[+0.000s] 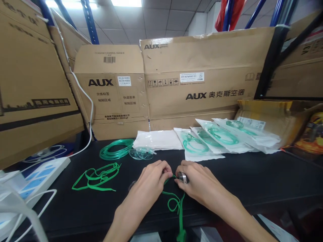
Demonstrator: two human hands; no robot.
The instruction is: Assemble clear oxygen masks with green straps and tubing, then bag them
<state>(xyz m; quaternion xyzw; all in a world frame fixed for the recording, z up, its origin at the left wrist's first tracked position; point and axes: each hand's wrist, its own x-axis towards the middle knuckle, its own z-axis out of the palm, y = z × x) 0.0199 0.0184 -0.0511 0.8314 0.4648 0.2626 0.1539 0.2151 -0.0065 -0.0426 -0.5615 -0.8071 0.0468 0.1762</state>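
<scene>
My left hand point(151, 178) pinches one end of a thin green cord point(174, 203) between thumb and fingertips. Close beside it, my right hand point(198, 179) is closed around a small silver-and-dark metal object point(183, 177), whose kind I cannot make out. The cord runs between the two hands, loops below them and hangs over the table's front edge. Partly hidden behind my left wrist lies a thin clear ring-like piece point(131, 185). Further left, a loose bundle of flat green cord point(97, 178) rests on the black table point(83, 211).
Behind my hands are a coil of green tubing point(116, 149), a clear plastic mask point(141, 153) and a white packet point(158, 139). Several clear pouches point(219, 134) with green tubing lie at the back right. A white power strip point(42, 178) with cables stands left; cardboard boxes point(202, 60) wall the back.
</scene>
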